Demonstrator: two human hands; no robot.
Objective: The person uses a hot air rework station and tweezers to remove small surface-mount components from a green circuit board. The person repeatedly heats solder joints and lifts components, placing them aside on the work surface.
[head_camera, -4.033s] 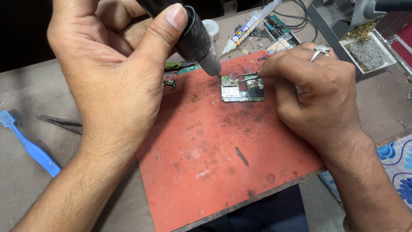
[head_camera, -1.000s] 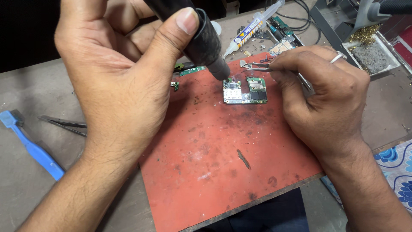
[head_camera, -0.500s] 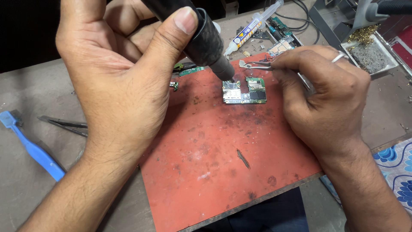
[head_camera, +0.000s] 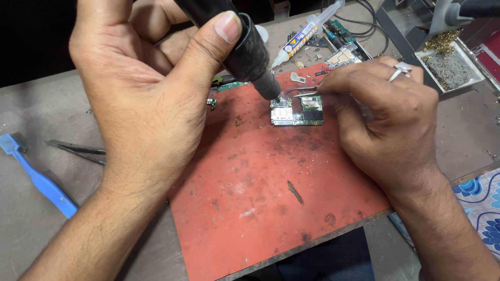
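My left hand (head_camera: 151, 93) grips a black hot-air handpiece (head_camera: 242, 49), its nozzle angled down just above the top left of a small green circuit board (head_camera: 297, 110). The board lies on a red work mat (head_camera: 271, 198). My right hand (head_camera: 380, 119), with a ring on one finger, pinches metal tweezers (head_camera: 301, 93) whose tips reach over the board's upper edge, close to the nozzle.
A blue plastic pry tool (head_camera: 36, 177) and dark tweezers (head_camera: 75, 151) lie on the grey bench at left. A flux syringe (head_camera: 307, 34) and other boards (head_camera: 344, 49) sit behind the mat. A metal tray of brass wool (head_camera: 450, 65) stands at the back right.
My right hand has brought the tweezers in over the board's top edge. The left hand keeps the nozzle near the board, shifting only slightly.
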